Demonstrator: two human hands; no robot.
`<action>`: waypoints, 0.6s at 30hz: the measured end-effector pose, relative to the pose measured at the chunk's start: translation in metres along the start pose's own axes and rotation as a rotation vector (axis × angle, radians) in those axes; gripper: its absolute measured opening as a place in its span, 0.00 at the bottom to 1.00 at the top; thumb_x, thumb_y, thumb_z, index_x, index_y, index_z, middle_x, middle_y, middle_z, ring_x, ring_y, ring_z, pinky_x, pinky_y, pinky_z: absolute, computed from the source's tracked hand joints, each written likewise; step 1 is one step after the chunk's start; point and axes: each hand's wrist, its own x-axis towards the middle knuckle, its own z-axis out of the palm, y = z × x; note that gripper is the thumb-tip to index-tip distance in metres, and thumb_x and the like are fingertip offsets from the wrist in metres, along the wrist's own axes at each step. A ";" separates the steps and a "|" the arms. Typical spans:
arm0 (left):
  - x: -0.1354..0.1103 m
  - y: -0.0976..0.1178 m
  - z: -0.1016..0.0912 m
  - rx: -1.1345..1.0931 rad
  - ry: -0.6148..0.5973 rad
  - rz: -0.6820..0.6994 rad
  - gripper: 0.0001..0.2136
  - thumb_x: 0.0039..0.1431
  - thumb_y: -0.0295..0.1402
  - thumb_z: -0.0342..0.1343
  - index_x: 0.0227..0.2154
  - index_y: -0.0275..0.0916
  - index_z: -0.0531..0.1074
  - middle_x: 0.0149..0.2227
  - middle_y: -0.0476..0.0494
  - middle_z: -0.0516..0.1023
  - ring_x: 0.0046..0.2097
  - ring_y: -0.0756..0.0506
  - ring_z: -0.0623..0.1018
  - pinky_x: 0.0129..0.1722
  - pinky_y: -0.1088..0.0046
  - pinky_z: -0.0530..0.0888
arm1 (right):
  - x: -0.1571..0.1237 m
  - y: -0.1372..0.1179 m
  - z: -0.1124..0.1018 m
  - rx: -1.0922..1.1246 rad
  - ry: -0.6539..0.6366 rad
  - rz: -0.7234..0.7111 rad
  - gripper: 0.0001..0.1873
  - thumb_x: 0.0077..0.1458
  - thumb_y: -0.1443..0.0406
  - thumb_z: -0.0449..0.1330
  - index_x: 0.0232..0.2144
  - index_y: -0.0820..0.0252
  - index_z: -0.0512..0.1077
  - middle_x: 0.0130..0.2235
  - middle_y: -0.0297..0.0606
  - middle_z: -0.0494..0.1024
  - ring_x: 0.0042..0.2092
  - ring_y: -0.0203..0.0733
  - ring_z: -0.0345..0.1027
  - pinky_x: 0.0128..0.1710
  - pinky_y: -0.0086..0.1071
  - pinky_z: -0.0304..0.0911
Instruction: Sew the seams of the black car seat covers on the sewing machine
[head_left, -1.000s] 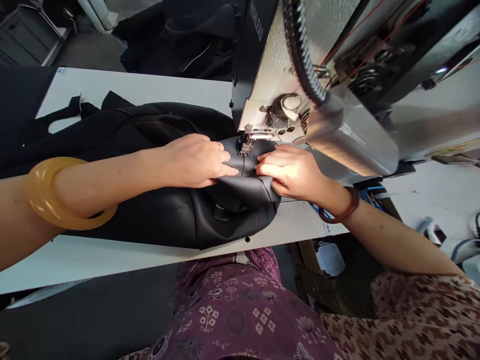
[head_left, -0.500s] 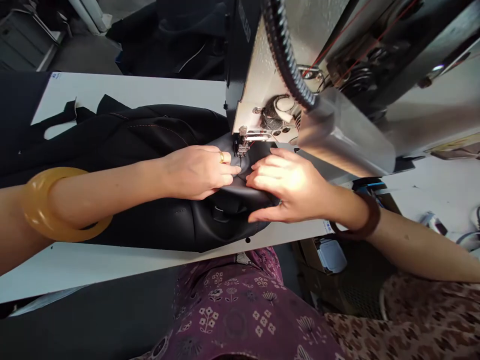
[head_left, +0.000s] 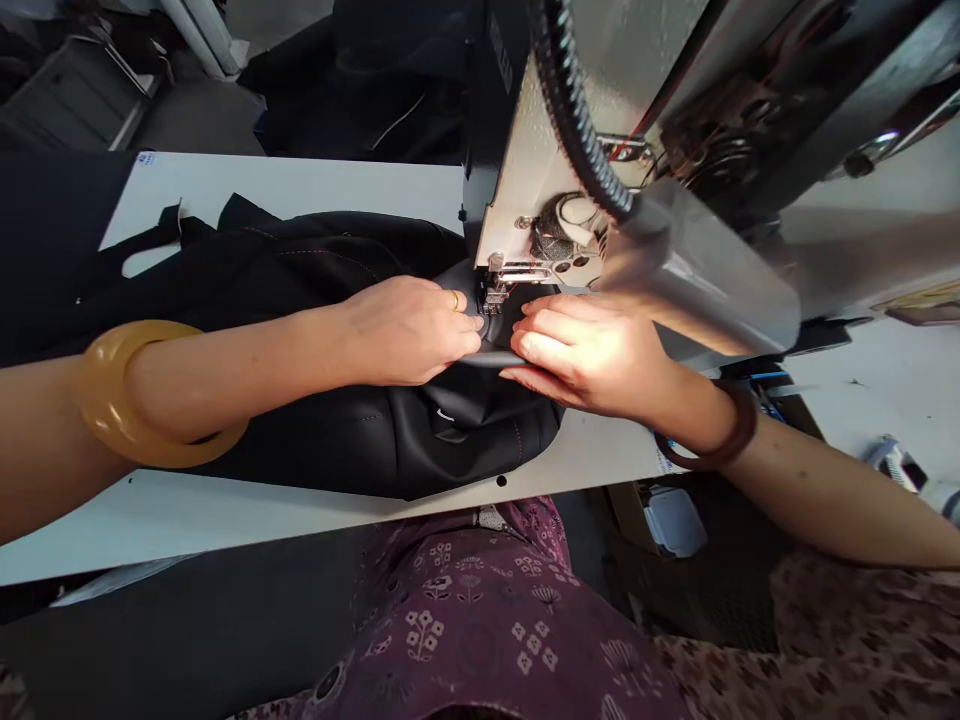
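Note:
A large black leather-like cover point(head_left: 330, 440) with lines of reddish stitching lies bunched on the white table under the sewing machine point(head_left: 517, 190). My left hand point(head_left: 416, 330), fingers curled, pinches a fold of it just left of the presser foot point(head_left: 493, 298). On the other side, my right hand point(head_left: 592, 350) grips the same fold, thumb below and fingers on top. Both sets of fingertips are close to the foot, with a short stretch of fold between them. The needle tip is hidden at this angle.
A braided black hose point(head_left: 574, 120) and a translucent guard point(head_left: 697, 270) hang above my right hand. The white table's front edge point(head_left: 300, 520) runs before my lap. More dark material point(head_left: 360, 80) lies behind the table. Below right is a box holding a pale container point(head_left: 675, 520).
My right thumb has moved up toward the fingers, closing on the fold. My left fingers have curled in more tightly. The fold between my hands looks straighter.

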 end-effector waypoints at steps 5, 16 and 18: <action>-0.012 0.018 0.013 0.092 0.078 -0.016 0.23 0.58 0.26 0.47 0.57 0.35 0.65 0.53 0.35 0.73 0.43 0.42 0.76 0.36 0.67 0.73 | -0.008 -0.013 0.009 -0.041 -0.084 0.024 0.16 0.64 0.59 0.49 0.32 0.61 0.71 0.37 0.41 0.76 0.42 0.42 0.67 0.41 0.37 0.61; -0.006 0.014 0.011 0.070 0.079 -0.106 0.21 0.60 0.30 0.47 0.56 0.36 0.67 0.50 0.42 0.76 0.46 0.42 0.76 0.39 0.68 0.75 | -0.007 0.001 0.007 -0.107 0.006 -0.009 0.11 0.63 0.66 0.51 0.30 0.61 0.71 0.35 0.37 0.77 0.34 0.35 0.65 0.33 0.31 0.60; -0.005 0.016 0.011 0.055 0.096 -0.140 0.20 0.61 0.30 0.46 0.54 0.34 0.68 0.50 0.40 0.77 0.46 0.41 0.76 0.39 0.68 0.75 | -0.006 0.004 0.007 -0.083 -0.008 0.028 0.14 0.64 0.65 0.49 0.30 0.61 0.71 0.37 0.38 0.77 0.36 0.37 0.67 0.35 0.31 0.63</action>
